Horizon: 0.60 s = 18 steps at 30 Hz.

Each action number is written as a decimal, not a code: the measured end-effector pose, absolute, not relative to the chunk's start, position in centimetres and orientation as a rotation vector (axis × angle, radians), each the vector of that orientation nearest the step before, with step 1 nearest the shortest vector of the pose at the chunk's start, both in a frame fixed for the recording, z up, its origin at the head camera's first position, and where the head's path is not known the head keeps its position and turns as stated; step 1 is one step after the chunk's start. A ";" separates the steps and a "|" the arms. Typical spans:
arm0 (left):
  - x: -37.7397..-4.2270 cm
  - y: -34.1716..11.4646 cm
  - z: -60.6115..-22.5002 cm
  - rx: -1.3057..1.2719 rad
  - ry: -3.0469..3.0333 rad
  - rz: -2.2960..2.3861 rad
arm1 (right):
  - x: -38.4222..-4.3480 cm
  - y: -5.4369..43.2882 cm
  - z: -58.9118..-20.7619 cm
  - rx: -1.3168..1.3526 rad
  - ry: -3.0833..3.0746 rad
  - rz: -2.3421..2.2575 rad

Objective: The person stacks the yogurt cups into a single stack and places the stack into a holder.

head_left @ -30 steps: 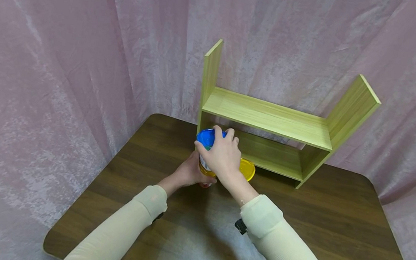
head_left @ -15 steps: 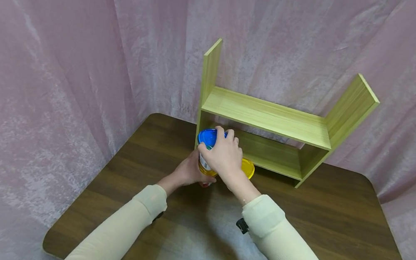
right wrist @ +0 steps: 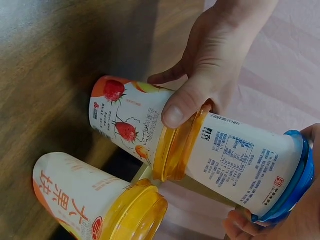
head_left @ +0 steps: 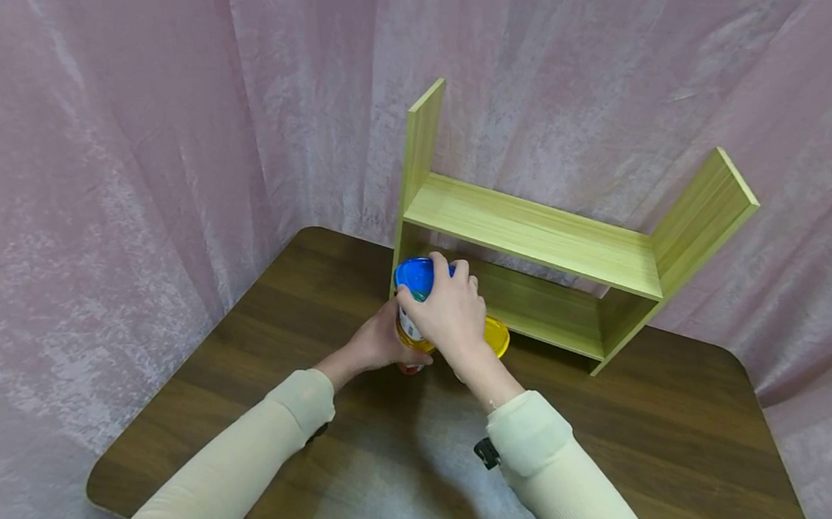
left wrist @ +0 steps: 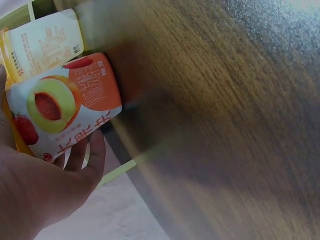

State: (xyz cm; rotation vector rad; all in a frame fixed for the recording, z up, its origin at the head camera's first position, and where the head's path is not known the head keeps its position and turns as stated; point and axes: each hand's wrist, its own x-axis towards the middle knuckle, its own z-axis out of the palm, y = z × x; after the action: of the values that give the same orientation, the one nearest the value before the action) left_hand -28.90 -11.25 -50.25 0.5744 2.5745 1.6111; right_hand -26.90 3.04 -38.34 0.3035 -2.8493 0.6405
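A blue-lidded cup (right wrist: 235,165) stands on the amber lid of a yellow-lidded cup (right wrist: 130,117), which has a peach and strawberries printed on it. My left hand (head_left: 375,341) grips that lower cup near its lid, thumb on the near side in the right wrist view. From above, my right hand (head_left: 454,309) holds the blue-lidded cup around its lid, thumb and fingers spread over opposite edges; its palm hides part of the lid. A second yellow-lidded cup (right wrist: 82,192) is right beside the lower one, mostly covered by the right hand in the head view.
Just behind the cups rises a light wooden shelf (head_left: 532,225) with two levels and tall side boards. The dark wooden table (head_left: 239,376) has rounded corners. Pink curtains (head_left: 175,103) hang close around its back and sides.
My right hand has shifted very slightly to the right with the blue-lidded cup. My left hand and the lower cup have stayed in place.
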 end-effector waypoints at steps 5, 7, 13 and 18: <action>-28.8 -11.3 -50.4 0.577 2.546 1.654 | -26.9 3.2 -38.5 0.308 -2.831 0.688; -28.9 -11.3 -50.5 0.587 2.537 1.671 | -26.9 3.3 -38.5 0.311 -2.822 0.712; -28.7 -11.2 -50.6 0.602 2.512 1.720 | -26.8 4.1 -38.6 0.353 -2.733 0.802; -28.4 -11.0 -50.1 0.609 2.515 1.749 | -27.0 5.8 -38.8 0.395 -2.553 0.894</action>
State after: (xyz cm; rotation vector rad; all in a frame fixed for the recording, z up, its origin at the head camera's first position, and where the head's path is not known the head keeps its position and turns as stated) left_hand -28.38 -10.98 -50.06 0.6092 2.5153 1.7485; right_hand -26.98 5.78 -38.85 0.3949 -2.5530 0.8943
